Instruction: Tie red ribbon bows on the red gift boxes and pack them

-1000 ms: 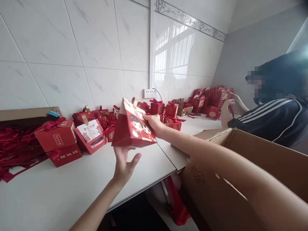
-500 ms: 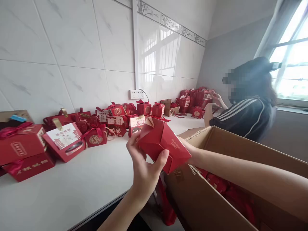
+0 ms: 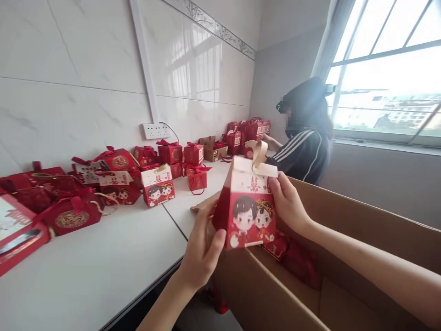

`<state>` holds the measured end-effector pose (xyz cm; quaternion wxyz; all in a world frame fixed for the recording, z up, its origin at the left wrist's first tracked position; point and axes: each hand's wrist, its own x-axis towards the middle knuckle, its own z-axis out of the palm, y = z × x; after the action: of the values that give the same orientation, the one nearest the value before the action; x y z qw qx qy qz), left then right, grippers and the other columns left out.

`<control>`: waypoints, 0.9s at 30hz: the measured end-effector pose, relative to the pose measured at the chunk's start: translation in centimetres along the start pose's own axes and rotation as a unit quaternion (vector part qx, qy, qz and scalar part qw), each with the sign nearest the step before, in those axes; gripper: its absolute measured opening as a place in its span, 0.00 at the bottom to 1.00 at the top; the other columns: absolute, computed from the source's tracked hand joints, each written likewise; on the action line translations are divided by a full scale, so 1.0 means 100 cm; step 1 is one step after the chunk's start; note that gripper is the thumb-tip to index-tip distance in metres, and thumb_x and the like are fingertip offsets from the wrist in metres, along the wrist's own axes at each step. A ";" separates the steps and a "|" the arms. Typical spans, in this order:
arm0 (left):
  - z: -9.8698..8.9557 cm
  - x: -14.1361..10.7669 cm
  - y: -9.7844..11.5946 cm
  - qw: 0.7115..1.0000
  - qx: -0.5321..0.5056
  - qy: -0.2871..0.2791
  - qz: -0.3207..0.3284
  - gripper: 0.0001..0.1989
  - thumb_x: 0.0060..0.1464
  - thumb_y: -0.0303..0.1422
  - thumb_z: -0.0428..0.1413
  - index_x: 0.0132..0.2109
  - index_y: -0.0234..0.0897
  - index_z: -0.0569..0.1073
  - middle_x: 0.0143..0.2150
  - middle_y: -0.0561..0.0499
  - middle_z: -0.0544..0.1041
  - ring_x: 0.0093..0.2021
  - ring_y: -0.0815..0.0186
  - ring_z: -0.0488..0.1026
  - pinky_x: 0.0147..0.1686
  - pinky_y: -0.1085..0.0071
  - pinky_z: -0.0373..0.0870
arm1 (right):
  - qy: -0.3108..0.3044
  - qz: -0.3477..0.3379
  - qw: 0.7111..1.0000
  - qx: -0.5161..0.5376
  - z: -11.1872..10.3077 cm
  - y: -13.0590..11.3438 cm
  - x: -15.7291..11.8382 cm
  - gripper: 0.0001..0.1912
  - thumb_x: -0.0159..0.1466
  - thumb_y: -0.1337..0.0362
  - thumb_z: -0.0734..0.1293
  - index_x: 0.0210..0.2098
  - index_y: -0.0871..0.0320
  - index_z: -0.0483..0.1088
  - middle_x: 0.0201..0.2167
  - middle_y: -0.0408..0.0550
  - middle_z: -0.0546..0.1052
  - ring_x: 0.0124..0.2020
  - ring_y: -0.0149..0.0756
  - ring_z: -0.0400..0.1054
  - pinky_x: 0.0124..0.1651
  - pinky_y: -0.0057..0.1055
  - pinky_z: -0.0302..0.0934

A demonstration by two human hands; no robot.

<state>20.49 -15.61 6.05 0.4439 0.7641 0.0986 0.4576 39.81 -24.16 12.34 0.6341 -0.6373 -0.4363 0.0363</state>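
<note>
A red and cream gift box (image 3: 253,207) with two cartoon figures and a pale ribbon loop is held upright above the near edge of a large open cardboard carton (image 3: 272,285). My left hand (image 3: 203,248) grips its lower left side, thumb near the front edge. At the upper right side, my right hand (image 3: 289,202) pinches the box by its top flap. Red boxes (image 3: 275,246) lie inside the carton beneath. A similar cartoon box (image 3: 158,186) stands on the white table (image 3: 138,257) to the left.
Many red gift boxes (image 3: 119,161) line the tiled wall. A power strip socket (image 3: 156,131) is on that wall. A person in a dark striped jacket (image 3: 303,151) sits beyond the carton, near more red boxes (image 3: 234,142) and the window.
The held box has turned from its plain red underside to its cartoon front, upright. My right hand has come from behind it to its upper right side. The view has shifted right.
</note>
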 end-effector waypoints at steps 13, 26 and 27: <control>0.012 0.006 -0.015 0.948 0.260 -0.131 0.128 0.29 0.62 0.31 0.40 0.68 0.47 0.42 0.56 0.44 0.71 0.52 0.56 0.70 0.54 0.54 0.63 | -0.047 -0.128 0.976 -0.170 -0.049 -0.004 -0.023 0.09 0.65 0.59 0.56 0.29 0.54 0.57 0.18 0.38 0.65 0.17 0.26 0.54 0.19 0.22 0.51; 0.015 -0.012 -0.029 0.937 0.288 -0.147 0.133 0.11 0.58 0.32 0.44 0.44 0.42 0.68 0.44 0.48 0.74 0.53 0.56 0.66 0.60 0.55 0.45 | -0.228 0.204 0.899 -0.313 -0.092 0.069 -0.006 0.09 0.52 0.66 0.65 0.20 0.57 0.59 0.16 0.41 0.71 0.15 0.30 0.67 0.16 0.21 0.54; 0.016 -0.012 -0.029 0.937 0.288 -0.145 0.134 0.11 0.58 0.32 0.43 0.44 0.42 0.67 0.44 0.48 0.74 0.53 0.57 0.66 0.60 0.54 0.44 | -0.245 0.249 0.892 -0.286 -0.085 0.085 -0.014 0.09 0.51 0.67 0.65 0.20 0.57 0.59 0.15 0.42 0.71 0.14 0.30 0.67 0.15 0.21 0.53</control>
<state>21.80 -15.54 2.75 0.1492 0.9234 0.0570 0.3490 48.36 -30.00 6.13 0.2680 -0.8498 -0.3963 0.2212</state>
